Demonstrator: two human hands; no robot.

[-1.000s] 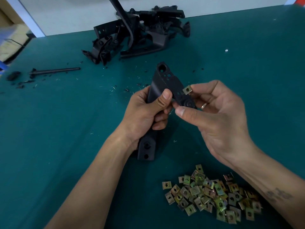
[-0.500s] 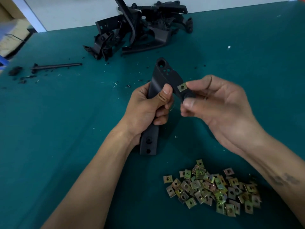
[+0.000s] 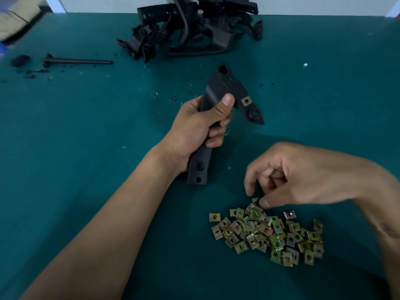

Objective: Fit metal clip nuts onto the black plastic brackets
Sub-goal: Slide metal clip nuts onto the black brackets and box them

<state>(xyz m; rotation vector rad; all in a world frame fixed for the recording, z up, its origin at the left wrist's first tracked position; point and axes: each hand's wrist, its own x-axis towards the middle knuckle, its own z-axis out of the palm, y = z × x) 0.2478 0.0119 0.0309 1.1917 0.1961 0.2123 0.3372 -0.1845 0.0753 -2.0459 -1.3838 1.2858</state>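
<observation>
From the head view, centre frame: the left hand (image 3: 199, 131) wraps its fingers (image 3: 214, 142) round the middle of the black plastic bracket (image 3: 218, 89), thumb pressed on top, holding it up off the green surface (image 3: 86, 137). One clip nut (image 3: 246, 101) sits on the bracket's right wing. The bracket looks stiff, light and smooth, so that mid-shaft hold seems sound.

Lower right, the right hand (image 3: 303, 180) dips over the pile of clip nuts (image 3: 268, 234), fingertips (image 3: 265, 203) curled onto the topmost nut; whether it is pinched yet, I cannot tell. These nuts look tiny, springy and sharp-edged, best nipped by their flat sides.

Top of frame lies a heap of brackets (image 3: 194, 29); upper left, a dark rod (image 3: 78, 61) and scattered shavings. Nothing lies between the pile and the bracket.
</observation>
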